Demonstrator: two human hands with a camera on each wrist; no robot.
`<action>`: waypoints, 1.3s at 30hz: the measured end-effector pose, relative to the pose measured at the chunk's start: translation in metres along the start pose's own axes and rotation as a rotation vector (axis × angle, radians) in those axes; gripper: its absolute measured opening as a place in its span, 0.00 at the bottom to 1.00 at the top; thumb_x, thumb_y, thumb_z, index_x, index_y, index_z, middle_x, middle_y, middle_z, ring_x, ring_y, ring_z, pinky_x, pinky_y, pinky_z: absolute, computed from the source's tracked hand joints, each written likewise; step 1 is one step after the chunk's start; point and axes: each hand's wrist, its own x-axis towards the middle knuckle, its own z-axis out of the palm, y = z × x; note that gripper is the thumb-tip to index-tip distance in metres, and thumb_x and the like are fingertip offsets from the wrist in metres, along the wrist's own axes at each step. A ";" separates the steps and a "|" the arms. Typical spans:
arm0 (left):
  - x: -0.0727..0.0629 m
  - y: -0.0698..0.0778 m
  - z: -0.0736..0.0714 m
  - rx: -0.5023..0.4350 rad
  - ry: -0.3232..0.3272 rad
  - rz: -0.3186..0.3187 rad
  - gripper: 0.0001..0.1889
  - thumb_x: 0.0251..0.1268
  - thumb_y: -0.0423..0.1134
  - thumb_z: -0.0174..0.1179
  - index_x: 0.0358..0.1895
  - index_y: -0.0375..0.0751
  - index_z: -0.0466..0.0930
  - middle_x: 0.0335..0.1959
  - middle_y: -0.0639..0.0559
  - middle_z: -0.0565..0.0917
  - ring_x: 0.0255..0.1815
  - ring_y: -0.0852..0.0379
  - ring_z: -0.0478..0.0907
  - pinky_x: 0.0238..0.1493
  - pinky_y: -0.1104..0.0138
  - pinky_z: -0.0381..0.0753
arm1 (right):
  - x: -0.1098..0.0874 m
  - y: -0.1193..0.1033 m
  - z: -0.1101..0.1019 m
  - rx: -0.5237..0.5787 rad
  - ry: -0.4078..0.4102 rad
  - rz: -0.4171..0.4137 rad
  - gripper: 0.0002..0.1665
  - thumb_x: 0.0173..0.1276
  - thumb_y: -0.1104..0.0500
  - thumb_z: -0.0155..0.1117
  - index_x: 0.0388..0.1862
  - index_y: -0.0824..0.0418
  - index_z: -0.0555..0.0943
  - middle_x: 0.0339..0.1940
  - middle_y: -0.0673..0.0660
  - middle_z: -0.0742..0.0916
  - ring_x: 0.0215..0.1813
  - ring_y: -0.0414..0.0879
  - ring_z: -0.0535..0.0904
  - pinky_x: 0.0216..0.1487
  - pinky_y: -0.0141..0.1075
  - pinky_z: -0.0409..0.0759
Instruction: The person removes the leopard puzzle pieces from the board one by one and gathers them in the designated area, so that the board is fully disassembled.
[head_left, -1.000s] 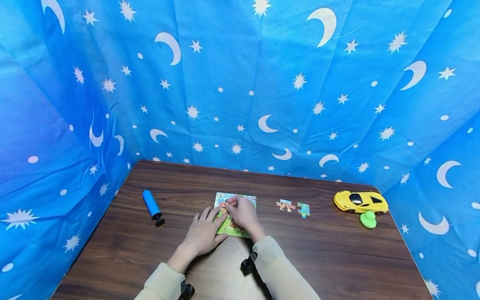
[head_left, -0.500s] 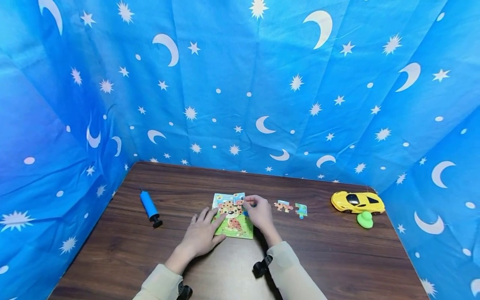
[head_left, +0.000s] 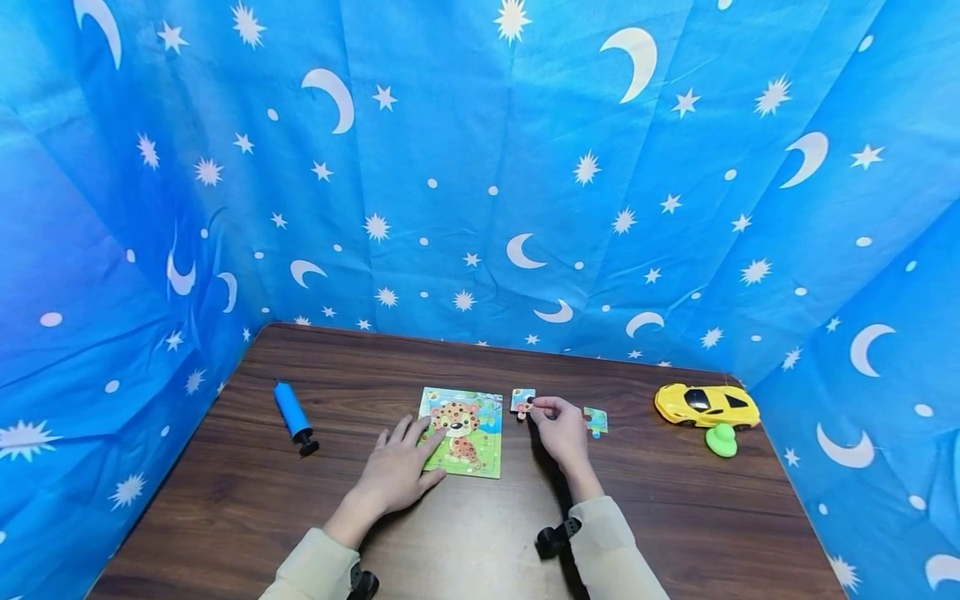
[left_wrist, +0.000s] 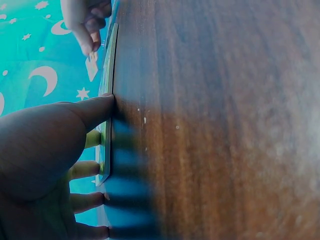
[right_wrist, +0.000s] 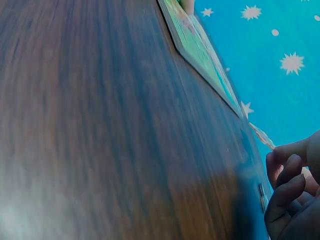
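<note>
A square jigsaw board (head_left: 480, 457) with a spotted cub on green and blue lies flat on the table. My left hand (head_left: 397, 471) rests spread at its lower left, fingertips on the board; in the left wrist view the thumb (left_wrist: 97, 111) touches its near edge. Right of the board, my right hand (head_left: 562, 435) pinches a jigsaw piece (head_left: 522, 400) between thumb and fingertips. From the left wrist that piece (left_wrist: 91, 68) hangs above the board's level. A green-and-blue jigsaw piece (head_left: 597, 421) lies just beyond the right hand, partly covered by it.
A yellow toy car (head_left: 707, 407) and a green rubber-duck-like toy (head_left: 722, 441) stand at the right of the brown table (head_left: 465, 550). A blue hand pump (head_left: 294, 415) lies at the left. Blue star-and-moon cloth (head_left: 450, 208) hangs behind the table.
My right hand has lifted the jigsaw piece off the board and carried it right, over where another loose piece lay. The left hand stays on the board.
</note>
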 end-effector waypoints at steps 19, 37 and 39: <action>-0.001 -0.001 0.001 -0.026 -0.004 0.003 0.36 0.76 0.62 0.57 0.81 0.55 0.65 0.81 0.43 0.61 0.80 0.33 0.54 0.71 0.30 0.59 | 0.003 0.007 -0.011 -0.170 0.015 -0.005 0.08 0.68 0.56 0.71 0.41 0.59 0.89 0.32 0.49 0.89 0.35 0.45 0.83 0.43 0.43 0.78; -0.007 0.020 0.004 -0.039 0.011 0.147 0.32 0.75 0.60 0.59 0.78 0.58 0.71 0.82 0.45 0.60 0.80 0.32 0.55 0.68 0.28 0.60 | -0.021 -0.008 0.007 -0.135 -0.349 -0.227 0.18 0.69 0.56 0.75 0.56 0.58 0.86 0.34 0.47 0.84 0.31 0.42 0.79 0.46 0.44 0.77; -0.007 0.023 0.003 -0.043 -0.010 0.163 0.31 0.75 0.61 0.58 0.78 0.59 0.71 0.83 0.46 0.60 0.81 0.32 0.53 0.69 0.27 0.58 | -0.022 -0.010 0.010 -0.190 -0.380 -0.236 0.21 0.67 0.54 0.77 0.57 0.56 0.86 0.36 0.47 0.84 0.35 0.43 0.78 0.47 0.45 0.76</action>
